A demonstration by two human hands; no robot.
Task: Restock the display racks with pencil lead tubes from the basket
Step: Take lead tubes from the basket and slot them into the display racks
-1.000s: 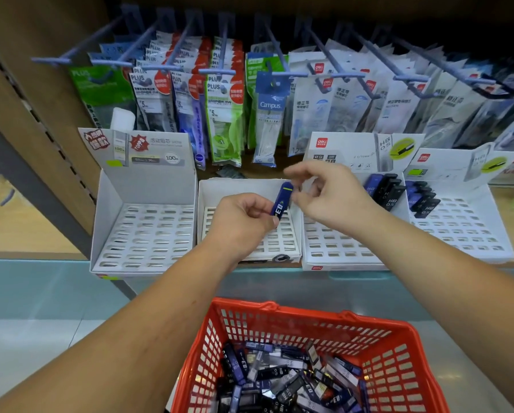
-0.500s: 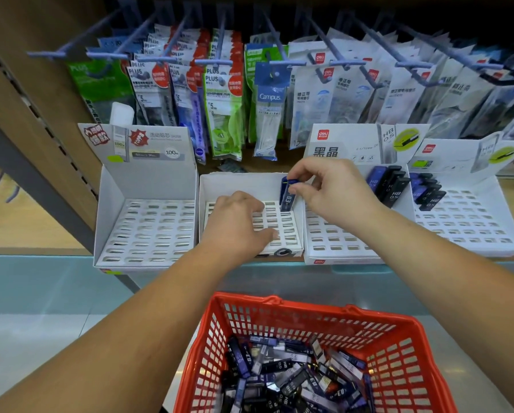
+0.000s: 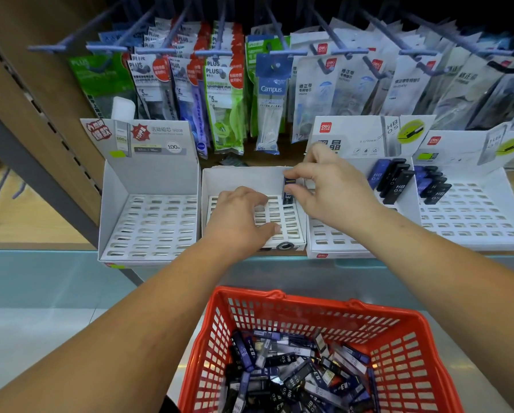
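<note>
- Down from mid-air a second ago, the blue lead tube (image 3: 288,192) now stands at the back right corner of the middle rack (image 3: 243,180). It is upright, with its lower end at the slotted face.
- My right hand (image 3: 334,193) has followed it there and pinches its upper half between thumb and forefinger. The other fingers are raised and spread loosely above it.
- My left hand (image 3: 240,216) has let go of the tube and dropped onto the same rack. It lies palm down on the slots with bent fingers and the thumb stretched toward the front edge. It holds nothing that I can see.
- Just left of this rack stands a taller white rack (image 3: 148,186) with a printed header card.
- Just right of it, the Deli rack (image 3: 336,237) carries a short row of blue and black HB 0.5 tubes (image 3: 394,181) at its back right. My right wrist crosses over its face.
- Beyond that, the far right rack (image 3: 473,217) has its own cluster of dark tubes (image 3: 432,187) at its back left.
- Below my forearms sits the red basket (image 3: 309,305), with a heap of loose tubes (image 3: 294,374) lying every way in its bottom.
- Packets of correction tape (image 3: 221,99) hang on hooks behind the racks.
</note>
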